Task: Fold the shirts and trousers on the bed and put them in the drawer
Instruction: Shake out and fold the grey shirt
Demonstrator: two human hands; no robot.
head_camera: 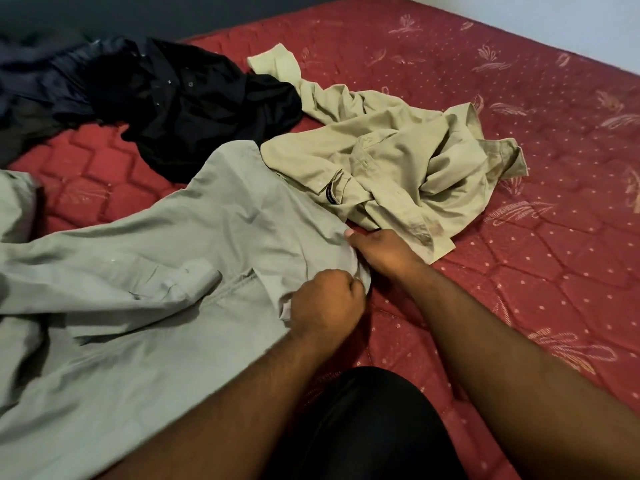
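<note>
1. Head view: both hands grip the same edge of the grey-green garment [145,271], which I take to be trousers. The left hand [323,299] is curled into a fist round a fold of it. The right hand [382,252], just beyond, pinches the cloth with bent fingers, its thumb [349,233] lying on top.
2. From the fingers the garment spreads away to the left and towards the person, its long axis running leftwards across the red mattress [519,237]. The left hand is nearer the bulk of the cloth, so a fold would likely carry this gripped edge leftwards.
3. Count: one grey-green garment in hand; one beige shirt [398,161] crumpled just beyond the right fingers; one black garment [194,98] farther off to the left; and a dark navy heap [38,74] past it, with how many pieces I cannot tell.
4. No drawer is in view.
</note>
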